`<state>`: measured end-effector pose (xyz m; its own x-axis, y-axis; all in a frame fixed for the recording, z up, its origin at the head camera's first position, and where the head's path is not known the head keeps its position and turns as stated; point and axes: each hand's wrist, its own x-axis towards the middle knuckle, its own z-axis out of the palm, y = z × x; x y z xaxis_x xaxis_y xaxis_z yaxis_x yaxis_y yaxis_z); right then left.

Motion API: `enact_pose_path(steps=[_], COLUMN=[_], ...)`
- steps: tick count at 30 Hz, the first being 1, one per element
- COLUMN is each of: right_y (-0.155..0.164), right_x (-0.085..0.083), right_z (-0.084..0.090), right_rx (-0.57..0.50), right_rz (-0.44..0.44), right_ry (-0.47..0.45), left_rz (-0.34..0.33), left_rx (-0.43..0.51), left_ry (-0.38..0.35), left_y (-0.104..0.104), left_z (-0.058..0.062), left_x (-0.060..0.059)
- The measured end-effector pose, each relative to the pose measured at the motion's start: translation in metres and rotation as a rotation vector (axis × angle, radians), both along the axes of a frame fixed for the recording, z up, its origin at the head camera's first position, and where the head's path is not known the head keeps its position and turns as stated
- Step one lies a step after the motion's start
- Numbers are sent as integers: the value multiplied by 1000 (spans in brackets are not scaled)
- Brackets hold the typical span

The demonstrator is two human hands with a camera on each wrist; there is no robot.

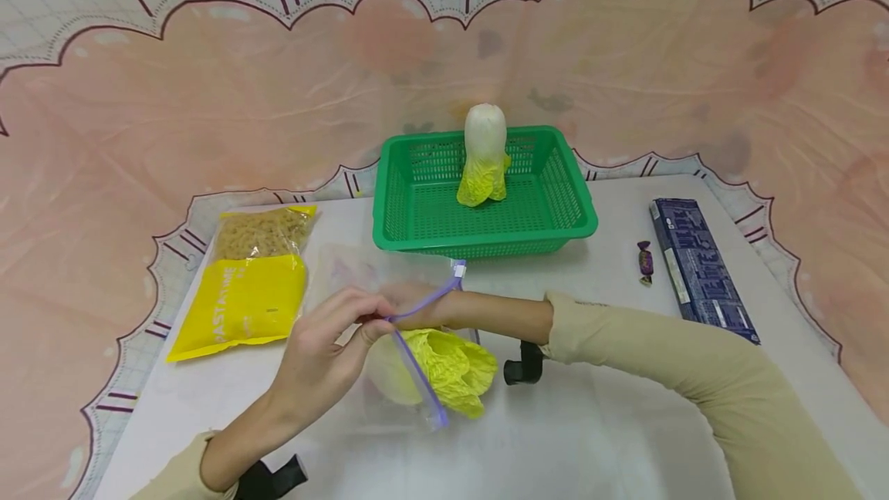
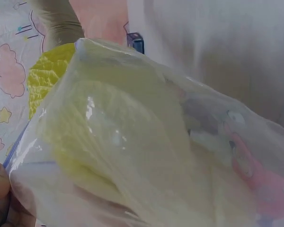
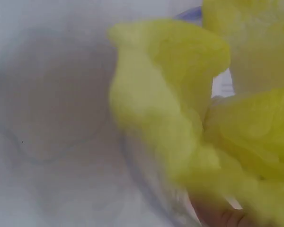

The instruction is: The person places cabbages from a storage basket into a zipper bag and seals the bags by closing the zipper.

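A clear zip bag (image 1: 417, 376) with a purple zip strip lies on the white table, and a napa cabbage (image 1: 444, 365) sits partly inside it with its yellow leaves sticking out of the mouth. My left hand (image 1: 375, 320) pinches the purple rim at the near side of the mouth. My right hand (image 1: 414, 305) reaches across from the right and holds the far rim, its fingers mostly hidden. The left wrist view looks through the bag (image 2: 189, 142) at the pale cabbage (image 2: 109, 132). The right wrist view is filled by blurred yellow leaves (image 3: 170, 94).
A green basket (image 1: 486, 236) stands behind the bag with a second napa cabbage (image 1: 484, 153) upright in it. A yellow pasta bag (image 1: 243, 292) lies at the left. A dark blue box (image 1: 698, 265) and a purple wrapped candy (image 1: 646, 261) lie at the right.
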<state>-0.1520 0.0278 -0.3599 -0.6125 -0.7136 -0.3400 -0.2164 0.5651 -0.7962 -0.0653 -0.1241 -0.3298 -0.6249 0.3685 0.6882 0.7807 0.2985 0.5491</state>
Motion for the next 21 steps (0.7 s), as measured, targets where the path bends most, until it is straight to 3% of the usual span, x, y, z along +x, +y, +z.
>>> enact_pose_path(steps=[14,21], right_y=[3,7], right_x=[5,6], right_z=[7,7], right_rx=[59,14], right_rz=[25,53], right_ry=[10,-22], left_rz=[54,63], left_rx=[-18,-25], left_ry=[-17,-20], left_y=[-1,-1], left_z=[0,1], left_x=[-3,-2])
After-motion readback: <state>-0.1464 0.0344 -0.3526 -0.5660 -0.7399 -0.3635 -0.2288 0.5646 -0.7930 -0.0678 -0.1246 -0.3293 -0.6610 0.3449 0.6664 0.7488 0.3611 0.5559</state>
